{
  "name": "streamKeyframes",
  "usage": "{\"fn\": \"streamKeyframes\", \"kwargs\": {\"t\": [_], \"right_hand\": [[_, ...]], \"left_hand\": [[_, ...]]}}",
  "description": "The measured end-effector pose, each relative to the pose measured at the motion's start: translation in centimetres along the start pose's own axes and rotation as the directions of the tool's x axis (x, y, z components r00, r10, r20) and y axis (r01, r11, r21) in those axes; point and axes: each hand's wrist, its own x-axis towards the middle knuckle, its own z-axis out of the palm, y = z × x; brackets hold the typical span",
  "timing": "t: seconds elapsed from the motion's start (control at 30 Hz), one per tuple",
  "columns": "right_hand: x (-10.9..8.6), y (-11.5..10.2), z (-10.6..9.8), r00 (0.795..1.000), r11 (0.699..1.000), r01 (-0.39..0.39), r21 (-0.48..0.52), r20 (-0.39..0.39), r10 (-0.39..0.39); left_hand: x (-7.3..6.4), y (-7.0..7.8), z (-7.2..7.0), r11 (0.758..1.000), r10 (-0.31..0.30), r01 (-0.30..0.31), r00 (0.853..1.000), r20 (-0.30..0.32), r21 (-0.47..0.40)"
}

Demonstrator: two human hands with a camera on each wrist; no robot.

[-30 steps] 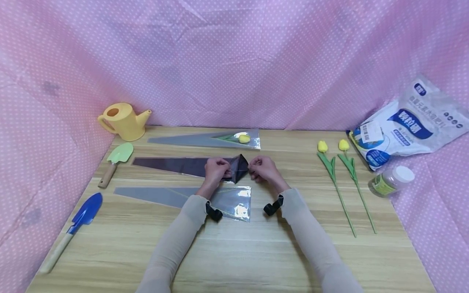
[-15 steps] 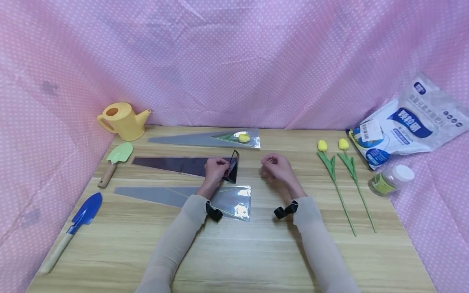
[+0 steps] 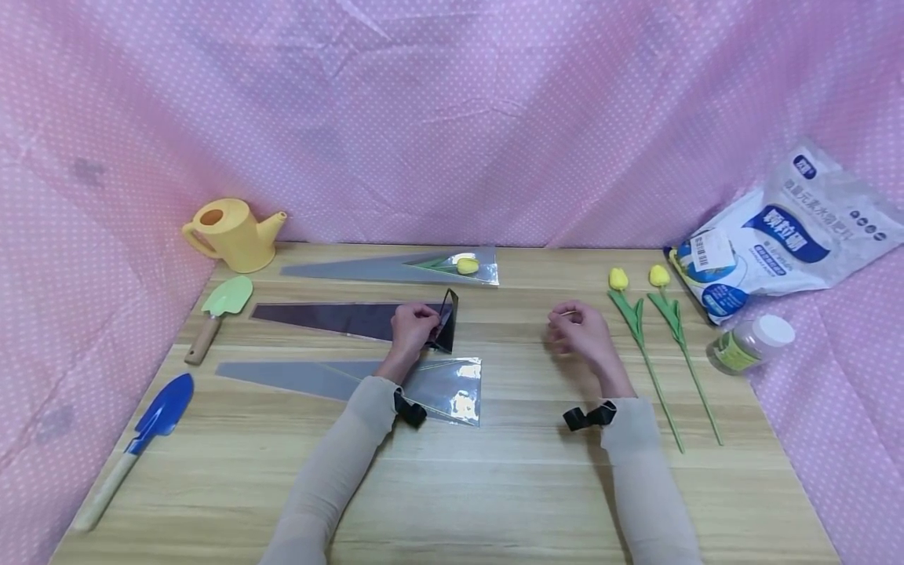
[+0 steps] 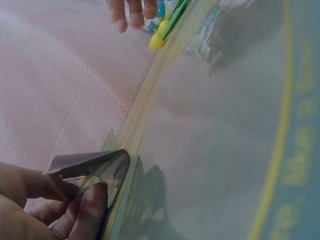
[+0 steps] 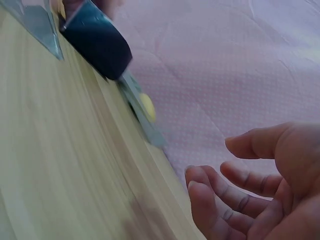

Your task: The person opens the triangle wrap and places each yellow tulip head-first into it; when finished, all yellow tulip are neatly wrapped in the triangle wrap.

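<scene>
A dark, tapered flower sleeve (image 3: 325,319) lies across the middle of the table, its wide right end raised and spread apart. My left hand (image 3: 411,329) pinches that end; in the left wrist view, the thumb and fingers (image 4: 95,205) hold the film's edge. Off to the right, my right hand (image 3: 582,333) hovers over the table holding nothing, with a gap between thumb and curved fingers (image 5: 240,200). Two yellow tulips (image 3: 639,333) (image 3: 676,326) with green stems lie just right of that hand.
Behind the dark sleeve lies a clear sleeve (image 3: 339,269) with a tulip inside; another clear sleeve (image 3: 282,375) lies in front. Watering can (image 3: 236,235), green trowel (image 3: 224,306) and blue trowel (image 3: 158,416) stand left. A fertilizer bag (image 3: 777,243) and a jar (image 3: 749,345) are right.
My right hand has left the sleeve's wide end and moved right toward the tulips. That end now stands raised and opened, while my left hand stays in place on it.
</scene>
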Motion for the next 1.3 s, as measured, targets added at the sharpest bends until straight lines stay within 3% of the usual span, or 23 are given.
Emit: {"fn": "streamKeyframes", "kwargs": {"t": [0.4, 0.8, 1.0, 1.3], "right_hand": [[-2.0, 1.4, -4.7, 0.998, 1.0, 0.01, -0.014, -0.07, -0.011], [-4.3, 3.4, -9.5, 0.993, 0.993, -0.021, -0.12, -0.119, 0.007], [-4.7, 4.0, -10.8, 0.992, 0.966, -0.001, -0.259, -0.125, -0.032], [-4.9, 4.7, -11.8, 0.99, 0.91, -0.093, -0.403, -0.133, 0.042]], "left_hand": [[0.0, 0.0, 0.0, 1.0, -0.012, 0.012, 1.0, 0.01, -0.013], [-0.1, 0.1, -0.1, 1.0, -0.016, 0.016, 1.0, 0.01, 0.002], [-0.1, 0.0, -0.2, 1.0, -0.02, 0.02, 1.0, 0.01, 0.002], [-0.1, 0.0, -0.1, 1.0, -0.004, 0.004, 1.0, 0.006, 0.014]]}}
